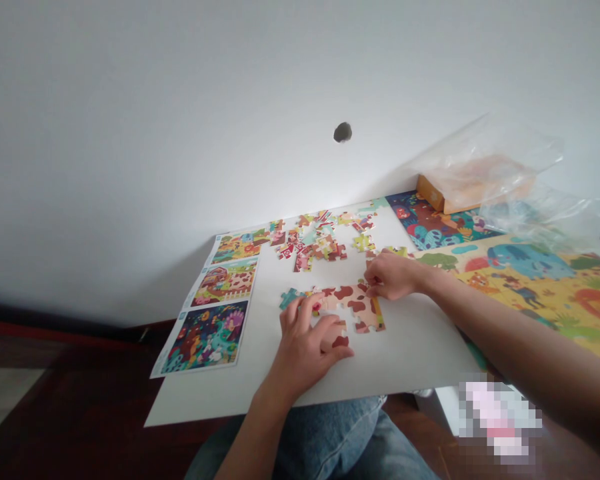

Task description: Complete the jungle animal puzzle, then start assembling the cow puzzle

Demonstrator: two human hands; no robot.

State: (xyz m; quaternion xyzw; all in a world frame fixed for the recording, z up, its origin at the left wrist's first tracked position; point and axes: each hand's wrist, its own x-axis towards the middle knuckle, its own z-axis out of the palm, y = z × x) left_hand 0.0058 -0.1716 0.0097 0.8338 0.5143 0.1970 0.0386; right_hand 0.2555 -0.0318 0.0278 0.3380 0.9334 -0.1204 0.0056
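Note:
Several joined puzzle pieces with brown patches on pink (363, 308) lie on the white board (260, 373). Over their left part rests my left hand (313, 337), its fingers spread and touching pieces. A pink and brown piece (339, 333) shows between its thumb and fingers. At the upper right corner of the joined pieces, my right hand (391, 275) has its fingers curled together; what they hold, if anything, is hidden. A teal piece (289, 297) lies beside my left fingers. Farther back is a loose pile of colourful pieces (325, 241).
A sheet with three printed pictures (207, 333) lies at the left. To the right are a finished animal puzzle (540, 287), a dark puzzle (430, 223), an orange box (433, 192) and a clear plastic bag (525, 180). A white wall stands behind.

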